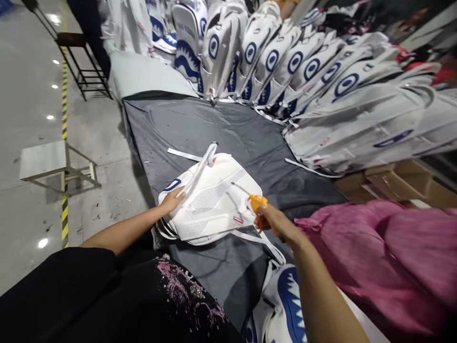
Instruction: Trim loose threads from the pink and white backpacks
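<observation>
The step in hand looks like tool work on the white backpack (228, 209), lying mid-view on the grey, wrinkled tabletop (228, 126). At its 3 o'clock the right hand (272, 218) is wrapped round an orange-handled tool (257, 203); at 9 o'clock the left hand (173, 200) rests, gripping or merely pressing, I cannot tell. The next move likely calls for bracing that soft, rounded shell and perforated panel (207, 197).
</observation>
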Tool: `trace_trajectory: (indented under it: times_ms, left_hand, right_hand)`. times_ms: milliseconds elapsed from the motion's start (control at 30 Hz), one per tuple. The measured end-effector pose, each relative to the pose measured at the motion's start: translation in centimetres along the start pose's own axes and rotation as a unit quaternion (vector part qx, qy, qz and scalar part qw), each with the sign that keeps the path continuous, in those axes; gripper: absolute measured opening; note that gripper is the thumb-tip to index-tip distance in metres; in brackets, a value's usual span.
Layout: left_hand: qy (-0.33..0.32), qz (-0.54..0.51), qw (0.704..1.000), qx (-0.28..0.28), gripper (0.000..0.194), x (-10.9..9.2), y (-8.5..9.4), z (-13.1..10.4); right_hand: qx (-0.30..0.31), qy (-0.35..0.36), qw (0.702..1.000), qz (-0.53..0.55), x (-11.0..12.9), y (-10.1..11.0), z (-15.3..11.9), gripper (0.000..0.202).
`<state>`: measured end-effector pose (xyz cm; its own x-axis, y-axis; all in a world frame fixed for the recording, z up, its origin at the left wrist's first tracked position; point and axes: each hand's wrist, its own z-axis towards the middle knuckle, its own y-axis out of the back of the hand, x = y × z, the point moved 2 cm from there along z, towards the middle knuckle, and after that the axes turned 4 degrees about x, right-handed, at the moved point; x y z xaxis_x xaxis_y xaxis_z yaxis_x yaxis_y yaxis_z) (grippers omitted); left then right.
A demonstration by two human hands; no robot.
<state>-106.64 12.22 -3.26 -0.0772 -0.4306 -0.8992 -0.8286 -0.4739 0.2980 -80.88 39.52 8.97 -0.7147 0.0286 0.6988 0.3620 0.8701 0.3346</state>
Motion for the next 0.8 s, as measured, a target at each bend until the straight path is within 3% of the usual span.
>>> trace_trajectory:
  times_ms: [100, 167, 200, 267, 333, 367, 500, 600, 700, 800]
  left_hand:
    - [0.008, -0.136, 0.989, 0.06, 0.078, -1.1, 1.1, 1.2]
    - [0.044, -0.212, 0.967, 0.133, 0.079, -1.7, 1.9, 2.4]
    - [0.072, -0.24, 0.954, 0.164, 0.079, -1.9, 2.3, 3.2]
    - [0.139, -0.273, 0.93, 0.204, 0.076, -1.8, 3.3, 4.9]
    - [0.206, -0.281, 0.911, 0.221, 0.07, -1.6, 4.1, 6.7]
    - [0.237, -0.279, 0.902, 0.228, 0.068, -1.4, 4.3, 7.5]
    - [0.323, -0.256, 0.875, 0.255, 0.061, -0.9, 4.9, 10.1]
    - [0.354, -0.227, 0.867, 0.267, 0.057, -0.5, 5.1, 11.2]
    - [0.356, -0.187, 0.873, 0.277, 0.054, -0.1, 4.8, 11.7]
    - [0.312, -0.14, 0.9, 0.27, 0.053, 0.1, 4.6, 11.7]
  right_hand:
    - [0.123, -0.012, 0.992, 0.01, -3.3, -6.1, -4.8, 0.049]
    - [0.133, -0.008, 0.991, -0.006, -3.3, -8.7, -6.4, 0.052]
    - [0.095, -0.004, 0.995, -0.023, -2.5, -9.3, -6.5, 0.051]
    - [-0.052, -0.009, 0.995, -0.086, 0.2, -9.1, -5.5, 0.051]
    - [-0.194, -0.047, 0.964, -0.176, 3.6, -8.3, -3.8, 0.05]
    - [-0.21, -0.068, 0.949, -0.223, 5.4, -8.2, -2.7, 0.049]
    - [-0.095, -0.091, 0.933, -0.336, 11.4, -9.7, 0.9, 0.046]
    - [-0.134, -0.139, 0.915, -0.354, 14.4, -10.5, 1.8, 0.048]
    - [-0.064, -0.119, 0.935, -0.327, 16.7, -11.7, 2.4, 0.047]
    - [-0.053, -0.152, 0.934, -0.32, 18.1, -12.3, 2.4, 0.046]
